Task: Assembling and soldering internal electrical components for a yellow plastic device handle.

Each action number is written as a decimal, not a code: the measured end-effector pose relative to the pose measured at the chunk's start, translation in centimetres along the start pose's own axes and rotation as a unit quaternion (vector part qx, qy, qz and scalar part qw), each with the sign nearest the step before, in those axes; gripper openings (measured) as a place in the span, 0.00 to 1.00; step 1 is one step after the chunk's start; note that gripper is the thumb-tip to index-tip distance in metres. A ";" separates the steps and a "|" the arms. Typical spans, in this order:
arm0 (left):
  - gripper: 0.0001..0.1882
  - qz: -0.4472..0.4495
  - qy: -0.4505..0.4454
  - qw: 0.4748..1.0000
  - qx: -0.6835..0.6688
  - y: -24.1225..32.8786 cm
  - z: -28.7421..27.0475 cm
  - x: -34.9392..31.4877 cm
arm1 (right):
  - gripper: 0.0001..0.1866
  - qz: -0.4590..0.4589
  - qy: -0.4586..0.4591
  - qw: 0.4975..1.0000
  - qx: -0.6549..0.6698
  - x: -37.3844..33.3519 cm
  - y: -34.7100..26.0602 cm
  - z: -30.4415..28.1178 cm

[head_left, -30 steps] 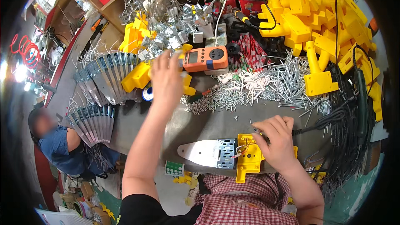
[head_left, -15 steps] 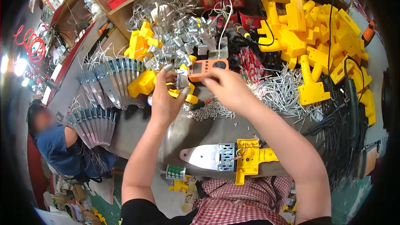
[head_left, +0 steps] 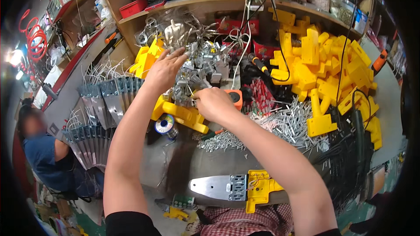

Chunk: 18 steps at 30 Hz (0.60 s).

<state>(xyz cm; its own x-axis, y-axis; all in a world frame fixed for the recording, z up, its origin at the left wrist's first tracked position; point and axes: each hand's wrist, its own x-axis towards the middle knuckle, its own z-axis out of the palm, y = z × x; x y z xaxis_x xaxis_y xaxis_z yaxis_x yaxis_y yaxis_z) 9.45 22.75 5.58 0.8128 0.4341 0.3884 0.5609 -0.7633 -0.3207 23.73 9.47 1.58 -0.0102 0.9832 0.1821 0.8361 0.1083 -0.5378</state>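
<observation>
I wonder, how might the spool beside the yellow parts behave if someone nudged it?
The spool would probably roll if tipped sideways, given its round flange. Its silvery winding looks like metal wire, so it may feel heavy for its size.

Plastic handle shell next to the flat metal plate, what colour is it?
The plastic handle shell is bright yellow, seen best in the head view.

1. we look out from the wearer's head, through the left one of two side-by-side fisheye cameras.
2. we face down and forward over the bench point(head_left: 210, 161), taking in the shelf point(head_left: 197, 0) near the top and the checkered cloth point(head_left: 245, 222) below.
3. we sit near, above the left hand point(head_left: 166, 69) and right hand point(head_left: 214, 105), whose forearms point(head_left: 131, 135) enter from the lower edge.
4. our picture is upright, straight edges bending toward its dark, rounded rim.
</observation>
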 end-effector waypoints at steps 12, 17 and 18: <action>0.20 0.018 0.097 0.991 -0.088 9.1 -6.9 -4.3 | 0.04 -0.196 0.127 0.939 -0.254 -9.3 0.5 -9.7; 0.13 0.009 0.125 0.956 -0.264 14.7 -10.9 -8.3 | 0.03 -0.193 0.250 0.906 -0.283 -17.2 0.3 -11.3; 0.15 0.028 0.142 0.953 -0.266 15.8 -12.1 -8.9 | 0.08 -0.133 0.229 0.946 -0.185 -19.1 0.0 -11.3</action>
<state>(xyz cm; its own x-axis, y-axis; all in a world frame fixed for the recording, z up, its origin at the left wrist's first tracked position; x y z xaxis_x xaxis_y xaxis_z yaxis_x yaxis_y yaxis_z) 9.20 1.02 7.56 0.7220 0.2954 0.6257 0.2968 -0.9491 0.1057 30.12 -10.97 7.42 -0.0796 0.7521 0.6543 0.9728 0.2018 -0.1135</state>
